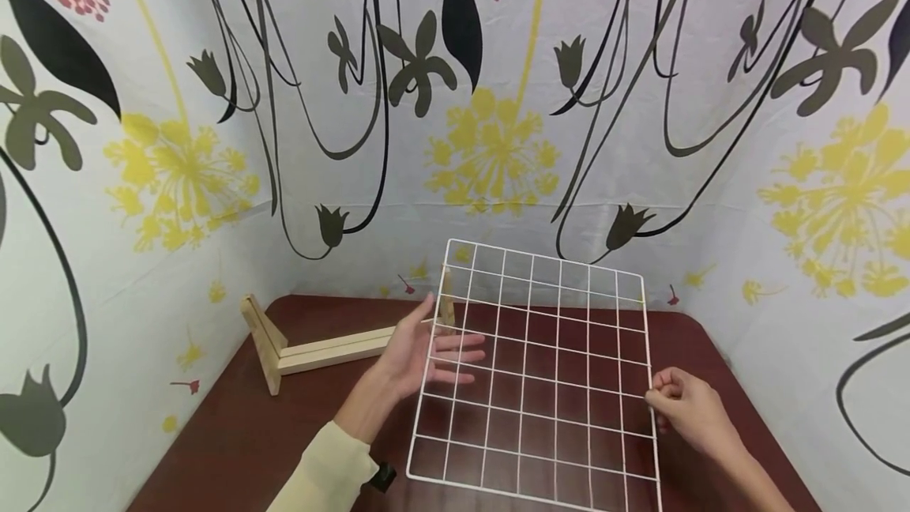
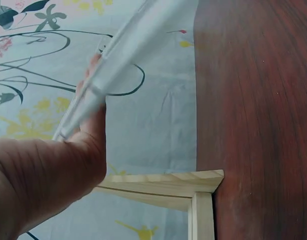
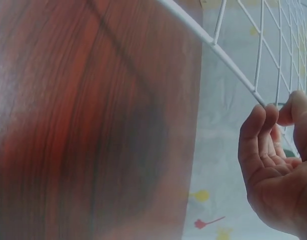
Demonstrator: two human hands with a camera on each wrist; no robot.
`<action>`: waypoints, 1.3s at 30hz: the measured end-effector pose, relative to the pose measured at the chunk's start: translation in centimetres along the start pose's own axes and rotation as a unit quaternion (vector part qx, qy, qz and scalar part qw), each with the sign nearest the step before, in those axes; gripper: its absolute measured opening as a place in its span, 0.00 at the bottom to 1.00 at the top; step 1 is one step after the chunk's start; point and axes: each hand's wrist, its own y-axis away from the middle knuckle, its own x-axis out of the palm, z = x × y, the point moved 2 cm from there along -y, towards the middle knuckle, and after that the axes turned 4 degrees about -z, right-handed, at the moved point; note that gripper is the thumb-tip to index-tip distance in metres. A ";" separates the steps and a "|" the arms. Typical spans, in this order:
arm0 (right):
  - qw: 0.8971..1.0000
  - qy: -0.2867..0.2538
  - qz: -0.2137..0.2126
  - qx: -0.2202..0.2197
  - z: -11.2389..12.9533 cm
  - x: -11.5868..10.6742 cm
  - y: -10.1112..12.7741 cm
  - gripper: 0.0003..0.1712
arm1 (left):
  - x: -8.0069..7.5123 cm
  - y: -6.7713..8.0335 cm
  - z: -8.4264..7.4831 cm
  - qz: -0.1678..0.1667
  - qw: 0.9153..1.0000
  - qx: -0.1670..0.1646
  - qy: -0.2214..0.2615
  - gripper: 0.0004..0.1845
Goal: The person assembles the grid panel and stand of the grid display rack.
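"How are you holding it?"
"My right grip pinches the right edge of the white wire grid. My left grip isn't clamped: its fingers are straight and spread at the left edge."
"So where's the grid?"
"Tilted between my hands, over the desk; I can't tell whether its near edge touches down."
"Heavy?"
"Light, I'd guess, and stiff, though the thin wires might flex. Smooth, so perhaps slippery; I'd take both side edges about halfway along."
"And beyond?"
"A wooden stand on the desk, partly behind my left grip, then flowered cloth."
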 end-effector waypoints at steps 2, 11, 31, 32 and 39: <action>1.000 -0.014 -0.011 0.000 0.4 0.1 0.3 0.08 | 0.0 0.2 0.0 -0.026 0.999 0.010 -0.025 0.53; 0.997 -0.080 -0.021 0.002 2.0 0.6 0.9 0.10 | -0.3 0.4 -0.2 -0.142 0.984 0.072 -0.084 0.38; 0.981 -0.165 -0.075 -0.072 2.3 1.7 1.1 0.10 | -1.1 1.0 0.6 -0.161 0.977 0.113 -0.086 0.43; 0.981 -0.164 -0.077 -0.074 2.3 1.8 1.1 0.10 | -1.1 1.0 0.6 -0.162 0.976 0.118 -0.086 0.43; 0.983 -0.138 -0.085 -0.090 2.3 2.1 1.0 0.09 | -1.3 0.9 0.8 -0.158 0.973 0.142 -0.086 0.43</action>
